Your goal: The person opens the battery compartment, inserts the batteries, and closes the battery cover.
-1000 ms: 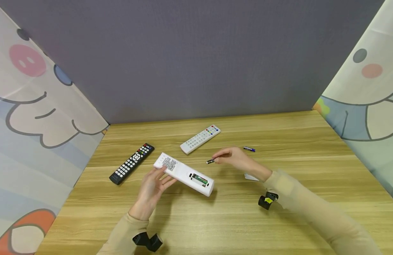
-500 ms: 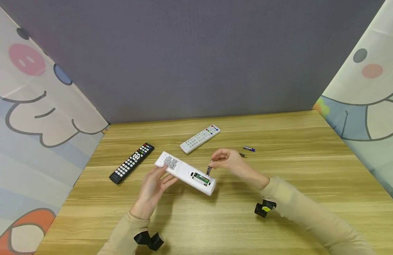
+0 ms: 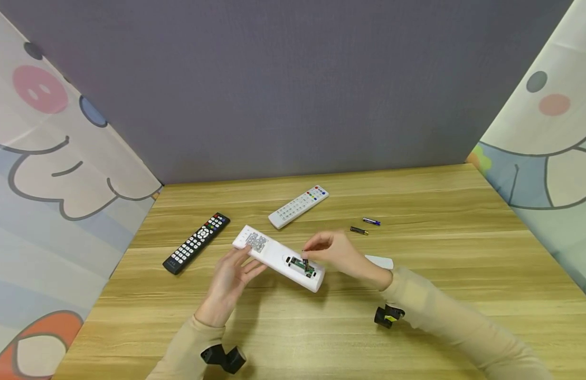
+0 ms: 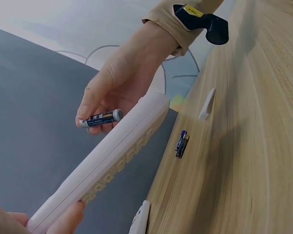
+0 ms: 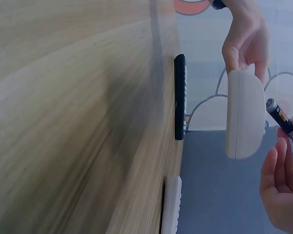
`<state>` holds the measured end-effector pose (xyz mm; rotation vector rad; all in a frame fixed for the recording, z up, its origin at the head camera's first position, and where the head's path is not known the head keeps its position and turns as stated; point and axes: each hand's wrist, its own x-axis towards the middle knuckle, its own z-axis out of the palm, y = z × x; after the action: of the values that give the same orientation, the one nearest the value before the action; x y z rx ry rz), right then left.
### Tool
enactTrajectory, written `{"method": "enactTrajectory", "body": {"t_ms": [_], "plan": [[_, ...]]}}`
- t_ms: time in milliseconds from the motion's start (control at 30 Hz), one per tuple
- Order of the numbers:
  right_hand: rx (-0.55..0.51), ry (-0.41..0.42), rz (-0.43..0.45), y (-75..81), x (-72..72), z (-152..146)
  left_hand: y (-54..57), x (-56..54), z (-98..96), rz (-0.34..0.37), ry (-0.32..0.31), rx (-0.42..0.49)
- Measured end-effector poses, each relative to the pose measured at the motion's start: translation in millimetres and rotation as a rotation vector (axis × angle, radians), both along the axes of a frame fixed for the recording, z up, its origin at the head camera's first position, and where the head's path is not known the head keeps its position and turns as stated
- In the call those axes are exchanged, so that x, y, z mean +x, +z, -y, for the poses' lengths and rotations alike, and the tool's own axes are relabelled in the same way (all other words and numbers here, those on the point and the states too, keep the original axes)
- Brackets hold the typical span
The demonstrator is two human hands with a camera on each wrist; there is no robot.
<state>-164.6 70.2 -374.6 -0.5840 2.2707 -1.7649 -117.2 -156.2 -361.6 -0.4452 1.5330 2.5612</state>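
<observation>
My left hand (image 3: 228,279) holds a white remote control (image 3: 269,254) above the table, back side up and slanting down to the right. Its battery compartment (image 3: 298,262) is uncovered, showing green inside. Between thumb and fingers my right hand (image 3: 338,254) pinches a small black battery (image 4: 102,118). In the head view this battery overlaps the compartment, tilted rather than lying flat in it. The right wrist view shows the battery (image 5: 280,116) close beside the remote's back, its silver end toward the remote.
A black remote (image 3: 196,244) lies at the left, and another white remote (image 3: 299,207) lies buttons up farther back. To the right are a blue-ended battery (image 3: 371,221), a black battery with a gold end (image 3: 359,230) and a white cover (image 3: 379,262). A grey panel (image 3: 293,95) stands behind.
My right hand has moved left and down, bringing the pinched battery from beside the remote to over its compartment and turning it steeper. The left hand with the remote has shifted slightly right.
</observation>
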Motion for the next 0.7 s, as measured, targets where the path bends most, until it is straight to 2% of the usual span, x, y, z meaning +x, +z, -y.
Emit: {"method": "enactTrajectory", "body": {"t_ms": [267,700], "plan": [[0.046,0.011,-0.027,0.8,4.4,1.6,1.7,0.1,-1.5,-0.005,-0.006,-0.015],[0.072,0.05,-0.136,-2.0,6.9,2.9,2.0,0.4,-3.4,-0.002,-0.006,-0.015]]}}
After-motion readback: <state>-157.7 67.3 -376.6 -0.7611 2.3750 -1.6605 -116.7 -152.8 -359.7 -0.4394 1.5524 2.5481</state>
